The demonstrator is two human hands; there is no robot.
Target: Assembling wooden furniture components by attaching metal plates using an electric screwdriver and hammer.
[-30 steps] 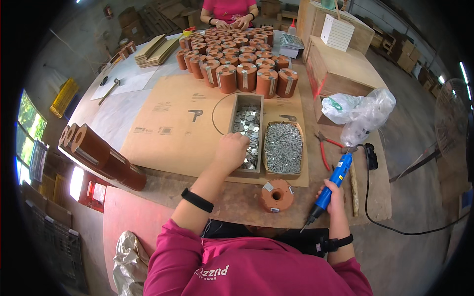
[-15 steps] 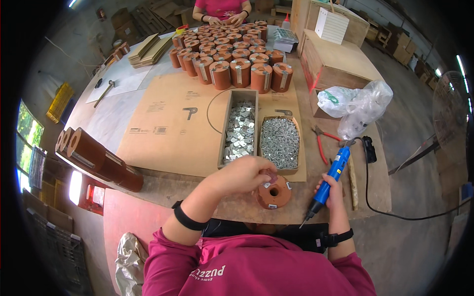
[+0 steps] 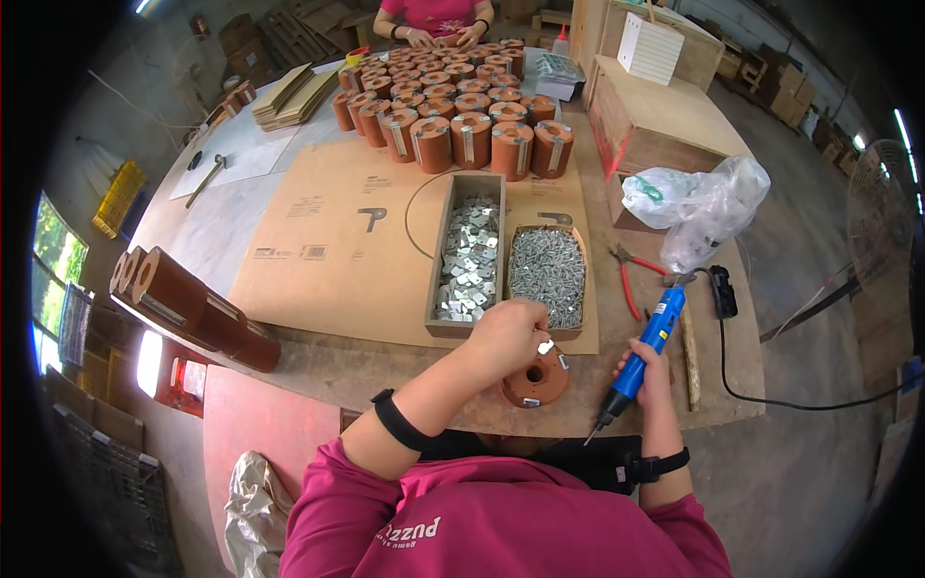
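Observation:
My right hand grips a blue electric screwdriver, its black nose and thin bit slanting down toward the table's near edge. My left hand is closed in a pinch over the far side of a reddish-brown cylinder with a round centre hole. At its fingertips shows a small shiny metal plate; the fingers partly cover it. Other small plates sit on the cylinder's rim. Just beyond the hand are a long wooden box of metal plates and a shallower tray of screws.
Many finished-looking brown cylinders stand across the far table, where a co-worker's hands work. Stacked cylinders lean at left. Red-handled pliers, a wooden stick, plastic bags and the screwdriver's cord are at right.
My left hand has shifted slightly right and away from me, and a shiny plate now shows at its fingertips. The right hand and the screwdriver have barely moved.

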